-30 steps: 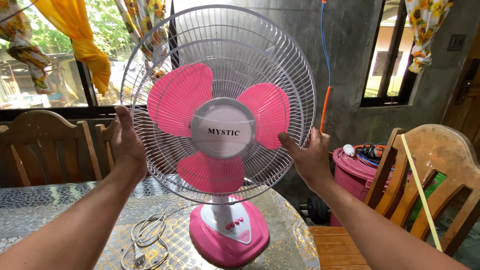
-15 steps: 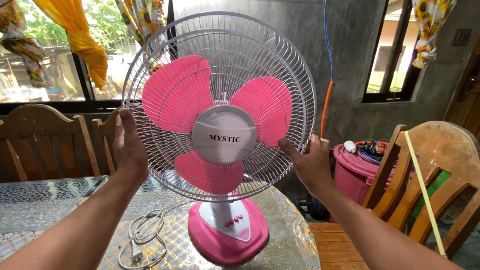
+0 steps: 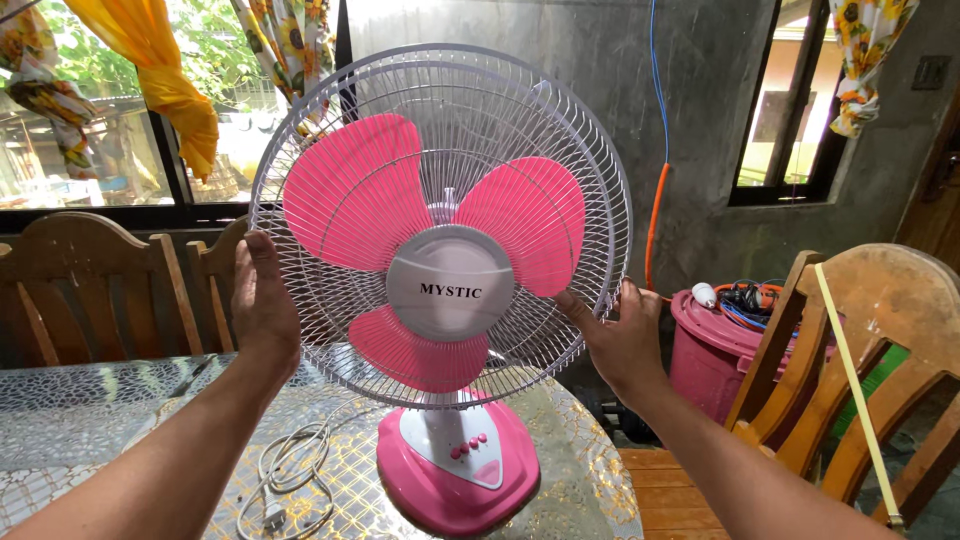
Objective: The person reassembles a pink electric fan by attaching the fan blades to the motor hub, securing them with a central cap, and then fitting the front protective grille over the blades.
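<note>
Desk fan (image 3: 440, 270): pink and white, standing upright on the table (image 3: 70, 430), occupying the centre of view. Round white wire front grille (image 3: 560, 130), loose in both hands in front of the fan; three pink blades (image 3: 350, 190) behind it; grey-white hub cap at the grille's centre. Pink base (image 3: 455, 475) with a white panel and small pink buttons, at 6 o'clock from the hub.

Left hand (image 3: 262, 300): at 9 o'clock on the grille rim, palm flat against the wire, fingers extended upward, largely open; whether the fingertips hook the rim cannot be told.

Right hand (image 3: 622, 335): at 4 o'clock on the grille rim, thumb laid across the front wires, fingers curled behind the edge, loosely gripping it.

White power cord (image 3: 290, 475): coiled on the table at 7 o'clock from the hub, just beside the base.

Table: patterned glossy cover, gold-toned motif.

Wooden chairs: one at 3 to 4 o'clock (image 3: 870, 360); another at 9 o'clock (image 3: 90, 280) behind the table.

Pink lidded bin (image 3: 705, 355): on the floor at 3 o'clock, cables piled on top.

Yellow curtain (image 3: 160, 70): at 10 o'clock by the window.
</note>
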